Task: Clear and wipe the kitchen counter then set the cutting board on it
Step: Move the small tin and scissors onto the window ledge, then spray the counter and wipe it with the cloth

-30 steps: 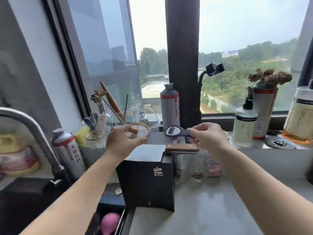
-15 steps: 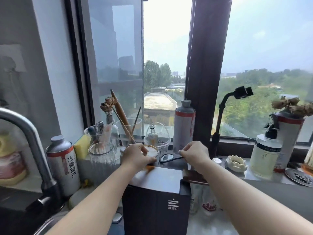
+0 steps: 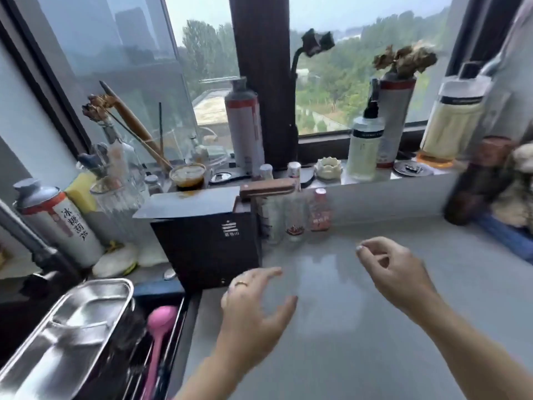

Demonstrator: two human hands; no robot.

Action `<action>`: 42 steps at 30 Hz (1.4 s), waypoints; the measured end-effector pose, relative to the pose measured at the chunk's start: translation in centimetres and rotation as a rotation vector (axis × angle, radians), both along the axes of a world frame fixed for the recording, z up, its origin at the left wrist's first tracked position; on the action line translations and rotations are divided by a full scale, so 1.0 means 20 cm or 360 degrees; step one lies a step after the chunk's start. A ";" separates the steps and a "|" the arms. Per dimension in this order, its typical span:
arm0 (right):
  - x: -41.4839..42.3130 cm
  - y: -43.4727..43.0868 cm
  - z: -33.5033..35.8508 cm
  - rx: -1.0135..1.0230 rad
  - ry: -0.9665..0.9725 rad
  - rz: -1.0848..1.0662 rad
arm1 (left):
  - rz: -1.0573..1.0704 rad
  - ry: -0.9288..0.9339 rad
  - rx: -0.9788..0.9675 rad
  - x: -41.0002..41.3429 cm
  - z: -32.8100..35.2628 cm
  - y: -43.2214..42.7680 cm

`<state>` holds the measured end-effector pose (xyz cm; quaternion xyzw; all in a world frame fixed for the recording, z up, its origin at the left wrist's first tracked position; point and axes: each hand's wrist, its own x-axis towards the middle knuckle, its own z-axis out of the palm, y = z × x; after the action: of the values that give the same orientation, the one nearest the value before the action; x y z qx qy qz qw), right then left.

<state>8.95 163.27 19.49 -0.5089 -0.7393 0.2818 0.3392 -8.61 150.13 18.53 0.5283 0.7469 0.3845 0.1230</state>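
Observation:
The grey kitchen counter (image 3: 360,327) spreads out below me. My left hand (image 3: 253,310) hovers over its left part with fingers spread, a ring on one finger, and holds nothing. My right hand (image 3: 395,269) hangs above the middle of the counter, fingers loosely curled and empty. A small glass jar with a gold rim (image 3: 187,176) stands on the windowsill behind the black knife block (image 3: 207,235). Black scissors (image 3: 225,176) lie on the sill beside the jar. No cutting board is in view.
A knife with a wooden handle (image 3: 268,188) sits in the block. Small bottles (image 3: 294,215) line the counter's back edge. Tall bottles (image 3: 245,122), a pump bottle (image 3: 364,145) and a white bowl (image 3: 328,168) crowd the sill. A steel tray (image 3: 66,336) and pink utensil (image 3: 161,319) lie in the sink.
Both hands have let go of the jar and the scissors on the sill and drawn back over the counter. My view has tilted down toward the counter and sink.

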 end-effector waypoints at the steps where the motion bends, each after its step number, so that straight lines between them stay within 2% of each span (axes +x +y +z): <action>1: 0.15 -0.06 -0.11 -0.0087 -0.0067 -0.0063 | 0.0021 -0.0026 -0.0213 0.08 -0.11 -0.05; 4: 0.57 -0.28 -0.37 -0.0244 -0.0056 -0.0281 | 0.0189 -0.0116 -0.0497 0.27 -0.37 -0.23; 9: 1.09 -0.59 -0.57 -0.0419 0.0132 -0.0725 | 0.0343 -0.0247 -0.0333 0.49 -0.47 -0.46; 13: 1.25 -0.75 -0.56 -0.0397 0.0053 -0.0899 | 0.0105 -0.0265 -0.0321 0.58 -0.43 -0.47; 16: 1.25 -0.87 -0.53 -0.0354 -0.0015 -0.0902 | -0.0155 -0.0212 -0.0231 0.68 -0.43 -0.45; 21: 1.35 -0.99 -0.48 -0.0402 -0.0205 -0.0826 | -0.0446 -0.0324 -0.0095 0.93 -0.43 -0.41; 25: 1.63 -0.89 -0.44 -0.0387 -0.0379 -0.0941 | -0.0542 -0.0350 -0.0033 1.17 -0.40 -0.39; 29: 1.93 -0.67 -0.45 -0.0388 -0.0529 -0.1035 | -0.0615 -0.0341 -0.0130 1.35 -0.38 -0.30; 37: 2.42 -0.03 -0.59 -0.0366 -0.0866 -0.1010 | -0.0364 -0.0269 -0.0241 1.79 -0.43 -0.01; 40: 2.48 0.11 -0.66 -0.0513 -0.1119 -0.1024 | -0.0319 -0.0236 -0.0260 1.85 -0.45 0.04; 42: 2.46 0.13 -0.69 -0.0469 -0.1223 -0.1071 | -0.0251 -0.0214 -0.0249 1.85 -0.45 0.05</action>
<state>58.25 165.86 5.67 -0.8268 -0.5587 0.0515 0.0405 28.39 151.11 9.49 0.5472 0.7208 0.3489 0.2436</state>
